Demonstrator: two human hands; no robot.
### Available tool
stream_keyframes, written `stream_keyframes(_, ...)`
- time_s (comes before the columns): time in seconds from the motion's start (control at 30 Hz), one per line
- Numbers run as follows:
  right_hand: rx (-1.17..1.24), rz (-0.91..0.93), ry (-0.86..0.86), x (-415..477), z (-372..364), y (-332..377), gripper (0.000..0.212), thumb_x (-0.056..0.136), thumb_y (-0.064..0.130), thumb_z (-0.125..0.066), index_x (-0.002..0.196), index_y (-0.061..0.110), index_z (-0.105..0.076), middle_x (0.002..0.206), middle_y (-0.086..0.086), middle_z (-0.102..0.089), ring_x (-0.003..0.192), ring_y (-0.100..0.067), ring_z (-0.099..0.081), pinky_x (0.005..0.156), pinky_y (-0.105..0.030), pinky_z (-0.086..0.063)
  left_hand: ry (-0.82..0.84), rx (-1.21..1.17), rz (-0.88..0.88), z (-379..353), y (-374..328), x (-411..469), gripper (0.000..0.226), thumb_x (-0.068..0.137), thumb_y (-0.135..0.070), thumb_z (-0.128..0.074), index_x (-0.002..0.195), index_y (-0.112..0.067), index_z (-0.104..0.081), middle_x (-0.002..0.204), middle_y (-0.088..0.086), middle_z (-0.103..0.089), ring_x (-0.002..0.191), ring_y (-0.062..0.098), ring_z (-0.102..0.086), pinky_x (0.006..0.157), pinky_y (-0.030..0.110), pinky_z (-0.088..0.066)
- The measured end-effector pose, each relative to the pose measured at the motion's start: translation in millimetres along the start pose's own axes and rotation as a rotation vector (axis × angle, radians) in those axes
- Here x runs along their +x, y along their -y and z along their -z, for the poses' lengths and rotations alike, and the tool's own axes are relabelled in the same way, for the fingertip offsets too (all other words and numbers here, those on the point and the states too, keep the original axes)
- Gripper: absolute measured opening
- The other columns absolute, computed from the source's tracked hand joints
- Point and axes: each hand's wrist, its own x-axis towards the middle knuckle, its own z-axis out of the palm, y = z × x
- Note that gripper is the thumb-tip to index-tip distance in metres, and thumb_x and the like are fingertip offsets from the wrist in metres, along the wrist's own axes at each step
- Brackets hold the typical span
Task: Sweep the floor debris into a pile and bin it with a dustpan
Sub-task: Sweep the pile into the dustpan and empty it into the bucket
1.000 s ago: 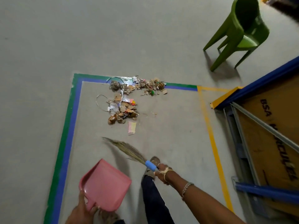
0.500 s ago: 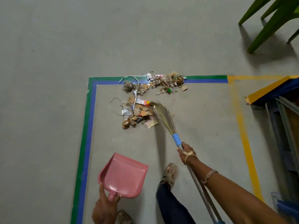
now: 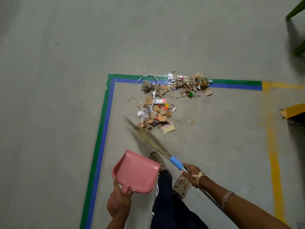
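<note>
Floor debris (image 3: pixel 156 113) of cardboard scraps, wrappers and wire lies in a loose heap on the grey floor, with a second patch (image 3: pixel 186 84) on the taped line behind it. My right hand (image 3: pixel 193 172) grips the broom (image 3: pixel 148 139) just below its blue collar. The straw bristles slant up left, their tips near the heap's lower left edge. My left hand (image 3: pixel 118 200) holds the pink dustpan (image 3: pixel 135 172) by its short handle, above the floor, mouth facing the heap.
Green and blue tape (image 3: pixel 102 138) marks a corner around the debris; yellow tape (image 3: pixel 274 159) runs at right. Green chair legs (image 3: pixel 297 10) stand at top right. A yellow-edged frame corner (image 3: pixel 293 110) juts in at right. My sandalled feet (image 3: pixel 181 184) are below the dustpan.
The broom swung from the heap's right side across to its lower left. The dustpan moved right, closer to my legs. The view shifted left, pushing the chair out of frame.
</note>
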Motion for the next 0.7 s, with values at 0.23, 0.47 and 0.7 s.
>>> stream_keyframes(0.23, -0.003, -0.151, 0.056, 112, -21, 60, 0.037, 0.094, 0.037, -0.053, 0.126, 0.018, -0.056, 0.108, -0.007, -0.062, 0.087, -0.026, -0.062, 0.068, -0.029, -0.051, -0.025, 0.076, 0.029, 7, -9, 64, 0.103, 0.078, -0.068, -0.072, 0.159, -0.031, -0.021, 0.115, 0.014, -0.07, 0.103, 0.034, -0.068, 0.081, 0.038, -0.05)
stream_keyframes(0.47, 0.001, -0.245, -0.01, 164, 18, 57, 0.043, 0.094, 0.044, -0.055, 0.135, 0.028, -0.051, 0.108, -0.012, -0.064, 0.068, -0.025, -0.06, 0.041, -0.023, -0.045, -0.071, 0.135, -0.043, 29, -38, 118, 0.105, 0.075, -0.07, -0.072, 0.16, -0.031, -0.023, 0.101, 0.016, -0.07, 0.093, 0.035, -0.068, 0.076, 0.038, -0.049)
stream_keyframes(0.7, 0.026, -0.244, -0.117, 152, 67, 27, 0.041, 0.096, 0.039, -0.054, 0.136, 0.03, -0.052, 0.087, -0.004, -0.062, 0.054, -0.02, -0.058, 0.039, -0.024, -0.044, -0.047, 0.195, -0.145, 34, -73, 133, 0.104, 0.078, -0.07, -0.07, 0.16, -0.031, -0.019, 0.097, 0.01, -0.07, 0.09, 0.029, -0.069, 0.073, 0.036, -0.049)
